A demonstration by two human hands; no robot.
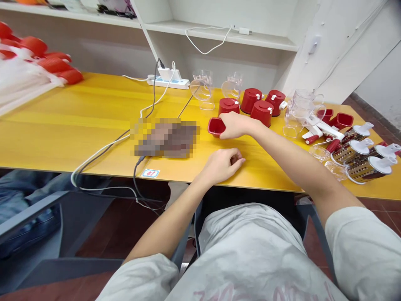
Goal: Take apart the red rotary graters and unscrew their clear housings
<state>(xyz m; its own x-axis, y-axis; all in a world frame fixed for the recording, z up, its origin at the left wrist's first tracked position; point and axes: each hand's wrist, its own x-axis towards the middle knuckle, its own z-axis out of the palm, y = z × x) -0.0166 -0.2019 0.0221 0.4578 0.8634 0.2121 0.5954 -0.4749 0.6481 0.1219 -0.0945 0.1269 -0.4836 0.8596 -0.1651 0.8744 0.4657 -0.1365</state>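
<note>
My right hand (235,125) is closed around a small red plastic cup-like part (216,126), its squarish opening tilted toward me. Just behind it stands a round red base (229,106). On the table nearer to me rests my left hand (223,165), fingers loosely curled and thumb apart, with nothing seen in it. Similar red bases (262,113) are grouped beyond my right forearm. To the right are clear plastic housings (302,108), two more red cup-like parts (342,120), white-and-red handles (322,127) and metal grater drums (369,169) with white shafts.
A blurred-out object (166,140) with a cable lies left of my hands. Cables run to a white power strip (167,82). Two clear housings (203,90) stand by the shelf (219,33). Red cylindrical parts (53,65) in a plastic bag fill the far left. A seated person's leg (28,209) shows below.
</note>
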